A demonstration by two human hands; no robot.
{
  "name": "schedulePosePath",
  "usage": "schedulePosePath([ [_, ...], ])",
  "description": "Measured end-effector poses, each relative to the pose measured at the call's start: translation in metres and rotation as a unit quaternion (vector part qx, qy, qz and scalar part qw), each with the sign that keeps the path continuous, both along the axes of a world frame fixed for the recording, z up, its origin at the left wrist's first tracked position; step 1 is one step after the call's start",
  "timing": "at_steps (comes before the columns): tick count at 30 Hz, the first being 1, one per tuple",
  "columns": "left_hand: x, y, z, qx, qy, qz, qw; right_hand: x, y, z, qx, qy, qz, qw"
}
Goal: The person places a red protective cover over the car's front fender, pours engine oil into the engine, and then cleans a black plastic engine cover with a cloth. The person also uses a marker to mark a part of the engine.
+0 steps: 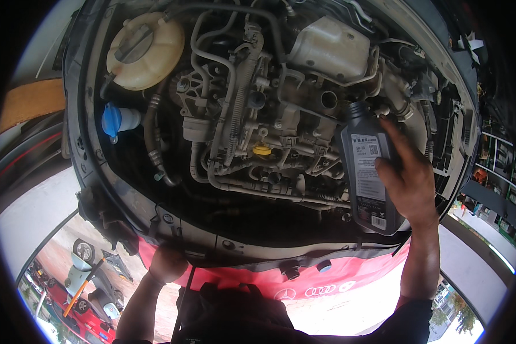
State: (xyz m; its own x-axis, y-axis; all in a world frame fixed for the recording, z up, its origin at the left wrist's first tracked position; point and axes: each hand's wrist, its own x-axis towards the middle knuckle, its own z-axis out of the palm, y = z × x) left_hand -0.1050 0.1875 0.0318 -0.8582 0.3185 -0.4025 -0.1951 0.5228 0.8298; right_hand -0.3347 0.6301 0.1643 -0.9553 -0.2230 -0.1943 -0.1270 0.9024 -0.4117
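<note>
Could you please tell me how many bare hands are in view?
2: the right hand on the dark grey bottle, the left hand by the engine bay's near edge.

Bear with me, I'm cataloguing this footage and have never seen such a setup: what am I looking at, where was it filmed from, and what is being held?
No robot here: these are a person's two bare hands. The one picture comes from a wide camera worn on their head, looking down, so straight edges bend toward its rim. Below is a car's engine, with a pale tank and a blue cap at the left and a yellow handle near the middle. The right hand holds a dark bottle, neck up, thumb over its label. The left hand is at the car's front edge, by a red cover; whether it grips anything is unclear.
</note>
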Motion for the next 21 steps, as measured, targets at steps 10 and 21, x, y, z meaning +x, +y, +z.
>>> schedulePosePath([
  [10,0.01,0.001,-0.009,-0.01,0.061,-0.008,0.998,0.014,0.002,-0.014,-0.056,0.101,-0.021,0.993],
  [21,0.016,-0.014,-0.013,-0.037,-0.022,-0.071,0.997,0.042,0.0,-0.033,-0.115,0.176,-0.068,0.975],
])
